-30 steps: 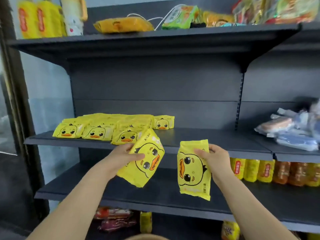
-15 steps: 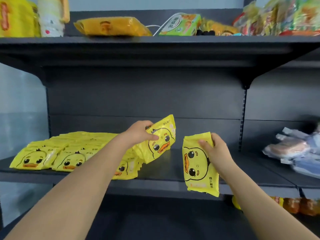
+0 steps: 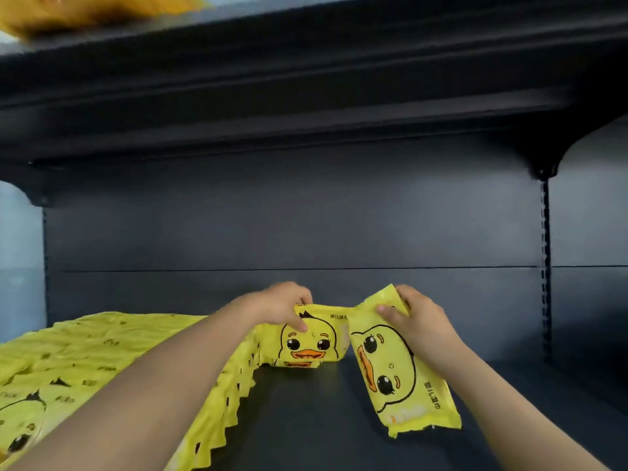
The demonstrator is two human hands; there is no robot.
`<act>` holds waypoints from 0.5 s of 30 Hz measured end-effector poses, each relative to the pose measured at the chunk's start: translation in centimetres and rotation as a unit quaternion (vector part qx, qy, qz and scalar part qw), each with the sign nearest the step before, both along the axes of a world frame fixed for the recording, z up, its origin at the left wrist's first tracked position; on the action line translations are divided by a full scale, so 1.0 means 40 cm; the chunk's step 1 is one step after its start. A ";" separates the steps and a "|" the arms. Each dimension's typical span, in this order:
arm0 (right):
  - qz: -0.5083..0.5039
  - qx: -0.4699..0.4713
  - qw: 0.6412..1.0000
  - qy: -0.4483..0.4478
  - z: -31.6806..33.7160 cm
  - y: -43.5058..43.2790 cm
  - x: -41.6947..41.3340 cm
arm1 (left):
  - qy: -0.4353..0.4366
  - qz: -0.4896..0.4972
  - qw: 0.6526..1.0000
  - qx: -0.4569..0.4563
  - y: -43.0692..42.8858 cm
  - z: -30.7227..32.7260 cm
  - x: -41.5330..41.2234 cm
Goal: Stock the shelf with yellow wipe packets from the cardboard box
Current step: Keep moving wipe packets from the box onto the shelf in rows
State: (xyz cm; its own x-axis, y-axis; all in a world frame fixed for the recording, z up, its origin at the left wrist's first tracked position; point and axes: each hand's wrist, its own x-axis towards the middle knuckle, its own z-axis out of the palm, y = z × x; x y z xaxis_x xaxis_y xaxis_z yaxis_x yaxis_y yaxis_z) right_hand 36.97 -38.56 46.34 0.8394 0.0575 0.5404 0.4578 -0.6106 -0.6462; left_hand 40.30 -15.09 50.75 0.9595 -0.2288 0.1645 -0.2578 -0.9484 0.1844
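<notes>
Two duck packets are in hand. Since half a second ago both have moved deeper over the shelf (image 3: 306, 419). The left hand (image 3: 282, 307) pinches the top edge of the left packet (image 3: 311, 345), lying at the back beside the yellow rows (image 3: 102, 348). The right hand (image 3: 421, 331) grips the right packet (image 3: 397, 375), tilted just beside it. The rows run off frame and the goods (image 3: 85, 11) up top are blurred.

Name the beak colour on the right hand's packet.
Orange; the packet shows best in head view.
</notes>
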 end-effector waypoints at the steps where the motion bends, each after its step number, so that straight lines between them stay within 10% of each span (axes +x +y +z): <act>1: 0.008 -0.006 1.000 0.002 -0.002 0.002 0.028 | 0.012 0.003 1.000 0.018 0.000 -0.014 0.030; 15: 0.016 -0.010 0.999 0.045 -0.052 0.038 0.208 | 0.010 0.058 0.960 0.272 0.012 -0.106 0.190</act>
